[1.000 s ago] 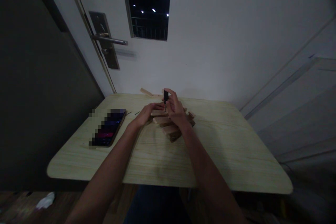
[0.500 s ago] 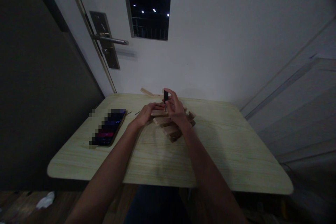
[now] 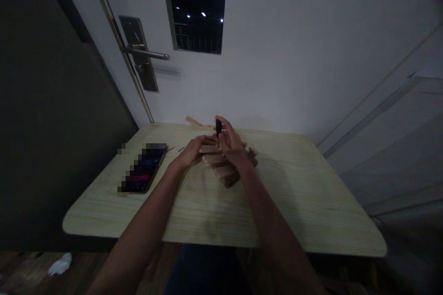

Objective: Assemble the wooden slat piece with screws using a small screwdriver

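Note:
A small wooden assembly of parallel slats (image 3: 226, 171) lies slantwise in the middle of the table. My right hand (image 3: 234, 145) is closed around a screwdriver (image 3: 218, 126) with a black handle. It stands nearly upright, its lower end at an upper slat; the exact tip is hard to make out. From the left, my left hand (image 3: 193, 150) grips the upper end of the slats, its fingertips close to the screwdriver. My right hand and wrist cover part of the assembly.
A phone (image 3: 148, 166) with a lit screen lies on the table (image 3: 311, 203) at left. Small thin pieces (image 3: 181, 149) lie between it and my left hand. Loose wooden strips (image 3: 194, 121) sit at the back edge, against a white door with a metal handle (image 3: 148, 53).
The screwdriver's handle looks slightly turned, and my right fingers have shifted a little on it. My left hand and the wooden assembly stay in place.

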Demonstrator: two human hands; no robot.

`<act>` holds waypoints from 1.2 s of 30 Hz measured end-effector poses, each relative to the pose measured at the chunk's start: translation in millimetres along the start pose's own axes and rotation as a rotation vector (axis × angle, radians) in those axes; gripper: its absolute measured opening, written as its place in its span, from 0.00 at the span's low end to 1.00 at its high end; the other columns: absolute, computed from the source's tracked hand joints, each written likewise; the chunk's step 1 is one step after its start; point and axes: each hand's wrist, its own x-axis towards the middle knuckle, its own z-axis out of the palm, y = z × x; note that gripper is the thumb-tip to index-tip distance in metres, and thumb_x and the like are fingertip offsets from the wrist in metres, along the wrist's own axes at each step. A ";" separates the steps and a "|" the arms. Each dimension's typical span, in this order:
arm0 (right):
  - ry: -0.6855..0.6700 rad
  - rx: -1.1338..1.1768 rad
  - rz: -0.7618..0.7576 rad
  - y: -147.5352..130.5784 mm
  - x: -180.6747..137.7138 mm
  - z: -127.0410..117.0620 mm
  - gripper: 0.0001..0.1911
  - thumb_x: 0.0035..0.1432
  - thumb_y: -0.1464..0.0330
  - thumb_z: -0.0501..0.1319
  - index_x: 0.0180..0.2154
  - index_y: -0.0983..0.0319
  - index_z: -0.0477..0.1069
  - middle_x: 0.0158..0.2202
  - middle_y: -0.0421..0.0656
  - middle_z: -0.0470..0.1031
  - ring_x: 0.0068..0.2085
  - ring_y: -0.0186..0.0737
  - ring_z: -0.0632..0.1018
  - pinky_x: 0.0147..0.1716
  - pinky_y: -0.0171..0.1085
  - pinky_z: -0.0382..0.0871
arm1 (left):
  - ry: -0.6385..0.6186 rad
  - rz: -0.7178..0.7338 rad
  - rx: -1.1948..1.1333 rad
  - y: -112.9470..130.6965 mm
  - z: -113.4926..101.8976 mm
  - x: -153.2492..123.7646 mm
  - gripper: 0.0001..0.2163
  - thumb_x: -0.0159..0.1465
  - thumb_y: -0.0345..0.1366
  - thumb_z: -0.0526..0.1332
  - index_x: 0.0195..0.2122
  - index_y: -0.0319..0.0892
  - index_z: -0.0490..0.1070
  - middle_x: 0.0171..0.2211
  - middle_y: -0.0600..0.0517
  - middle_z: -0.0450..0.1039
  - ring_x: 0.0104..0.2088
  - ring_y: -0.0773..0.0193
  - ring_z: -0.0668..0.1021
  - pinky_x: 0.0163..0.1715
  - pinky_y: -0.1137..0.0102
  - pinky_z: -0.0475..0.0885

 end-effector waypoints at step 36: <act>-0.024 -0.044 0.064 0.1 -1.3 -1.1 0.23 0.68 0.62 0.48 0.63 0.48 0.56 0.51 0.42 0.74 0.48 0.43 0.78 0.51 0.43 0.73 | 0.181 0.011 0.022 -21.5 6.1 4.8 0.21 0.59 0.46 0.63 0.48 0.37 0.76 0.48 0.42 0.79 0.48 0.51 0.79 0.52 0.60 0.71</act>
